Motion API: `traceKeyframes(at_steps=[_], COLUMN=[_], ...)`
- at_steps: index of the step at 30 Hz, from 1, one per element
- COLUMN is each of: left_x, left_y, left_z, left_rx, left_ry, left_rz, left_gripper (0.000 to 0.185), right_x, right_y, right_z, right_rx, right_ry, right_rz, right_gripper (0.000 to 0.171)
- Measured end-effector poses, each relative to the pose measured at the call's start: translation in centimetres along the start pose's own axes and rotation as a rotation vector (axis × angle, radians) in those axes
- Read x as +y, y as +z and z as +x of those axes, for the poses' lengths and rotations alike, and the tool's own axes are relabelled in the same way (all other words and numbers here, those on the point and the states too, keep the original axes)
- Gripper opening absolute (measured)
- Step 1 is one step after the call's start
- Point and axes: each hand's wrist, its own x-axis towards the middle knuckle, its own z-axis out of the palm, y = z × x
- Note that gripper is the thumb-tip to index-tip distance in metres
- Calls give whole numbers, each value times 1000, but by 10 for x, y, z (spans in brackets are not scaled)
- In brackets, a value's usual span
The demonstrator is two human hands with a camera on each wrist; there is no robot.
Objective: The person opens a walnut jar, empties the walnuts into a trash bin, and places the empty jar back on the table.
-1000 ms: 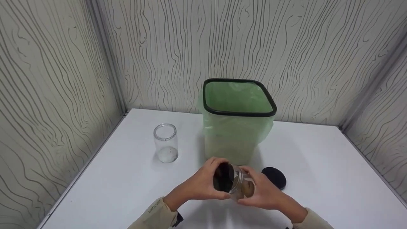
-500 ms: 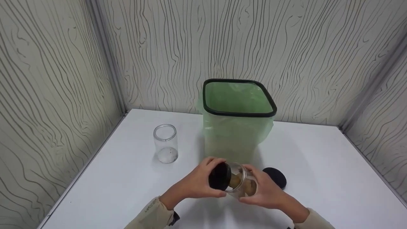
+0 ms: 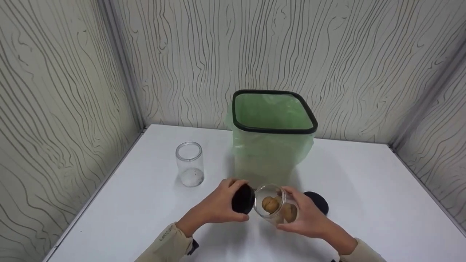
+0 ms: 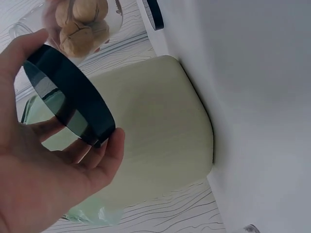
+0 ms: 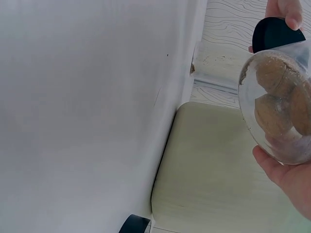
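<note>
From the head view, my left hand (image 3: 218, 209) grips a black lid (image 3: 243, 198) by its edge, fingers curled round it, just left of the open mouth of a clear jar (image 3: 275, 206). The lid is off the jar and sits close beside it, with a small gap between them. My right hand (image 3: 307, 218) wraps the jar from the right and holds it tilted on its side above the white counter (image 3: 364, 203), mouth toward the lid. Inside it lie walnuts (image 3: 270, 204). A second black lid (image 3: 318, 202) lies flat on the counter just behind my right hand. Behind my hands stands a bin (image 3: 273, 140) lined with a green bag, its black rim on top. To the left, well apart, an empty clear jar (image 3: 189, 163) stands upright without a lid.

From the left wrist, my left hand (image 4: 43, 170) pinches the black lid (image 4: 68, 97) between thumb and fingers. The jar with the walnuts (image 4: 80, 24) shows above it, and the bin (image 4: 155, 131) fills the middle.

From the right wrist, my palm cups the jar (image 5: 279, 107) from below; the walnuts (image 5: 277, 97) press against its wall, with what looks like brown dust on the plastic, though the view is hazy. The black lid (image 5: 273, 33) in my left fingers (image 5: 286, 9) sits beyond it. The second black lid (image 5: 135, 224) peeks in at the bottom edge beside the bin (image 5: 214, 170)
</note>
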Motion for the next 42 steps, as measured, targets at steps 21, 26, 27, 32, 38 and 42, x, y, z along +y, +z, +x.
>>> traceKeyframes(at_steps=[21, 26, 27, 32, 38, 42], left_x=[-24, -32, -33, -41, -52, -59], left_y=[5, 7, 8, 8, 9, 10], left_z=[3, 6, 6, 7, 7, 5], left_rx=[23, -1, -12, -71, -122, -133], left_ry=[-55, -88, -98, -144, -165, -178], left_rz=[425, 443, 448, 454, 452, 464], left_gripper=[81, 80, 80, 79, 72, 72], right_x=[0, -1, -1, -2, 0, -1], right_y=[-6, -7, -7, -7, -7, -7], right_z=[1, 2, 2, 1, 1, 1], right_rx=[39, 45, 45, 65, 84, 72], right_ry=[5, 16, 22, 16, -29, 1], right_rz=[60, 87, 92, 110, 123, 108], right_gripper=[84, 82, 82, 80, 80, 81])
